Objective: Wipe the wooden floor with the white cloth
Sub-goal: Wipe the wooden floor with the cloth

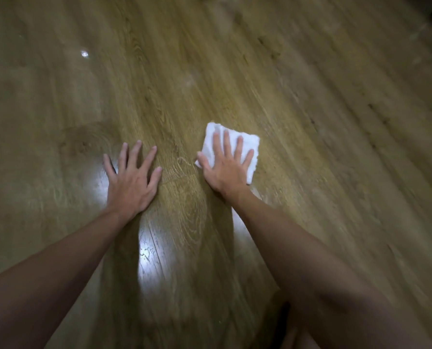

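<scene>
Pressing white cloth (pixel 235 147) flat: right hand (pixel 225 170); left hand (pixel 132 182) splayed on glossy wooden floor (pixel 310 122); edges blurred.

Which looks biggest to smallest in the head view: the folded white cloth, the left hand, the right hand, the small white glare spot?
1. Left hand and right hand: alike, no ranking.
2. Folded white cloth, partly covered by the right hand, so unsure.
3. Small white glare spot on the wooden floor.
</scene>
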